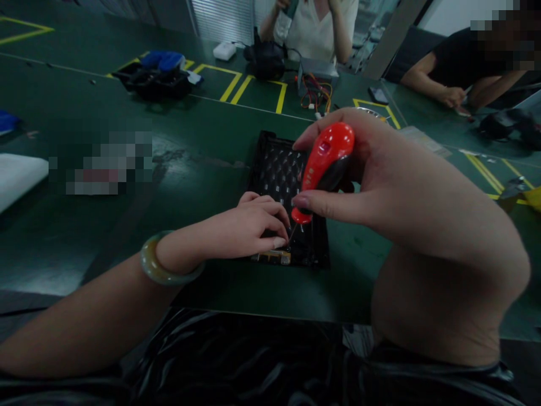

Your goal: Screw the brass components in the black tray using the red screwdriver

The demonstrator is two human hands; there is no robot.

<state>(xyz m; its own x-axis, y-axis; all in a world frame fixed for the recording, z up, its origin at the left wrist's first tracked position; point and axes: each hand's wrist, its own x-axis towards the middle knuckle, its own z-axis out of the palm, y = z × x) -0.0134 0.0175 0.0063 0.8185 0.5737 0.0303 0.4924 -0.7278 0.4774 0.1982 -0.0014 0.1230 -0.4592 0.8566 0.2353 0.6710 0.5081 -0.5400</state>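
My right hand (380,186) is wrapped round a red and black electric screwdriver (323,166), held upright with its thin bit pointing down onto a black perforated panel (279,175) that lies flat on the green table. My left hand (249,228) rests on the near part of that panel, fingers curled and pressing close to the bit's tip. A pale green bangle (158,270) sits on my left wrist. A small gold-coloured circuit strip (273,257) shows at the panel's near edge.
Across the table sit two other people (315,28), one at the far right with an arm on the table (448,84). A black tray with blue items (154,76), a black device (264,59), a metal box with coloured wires (316,84) and yellow floor-style markings (236,84) lie beyond.
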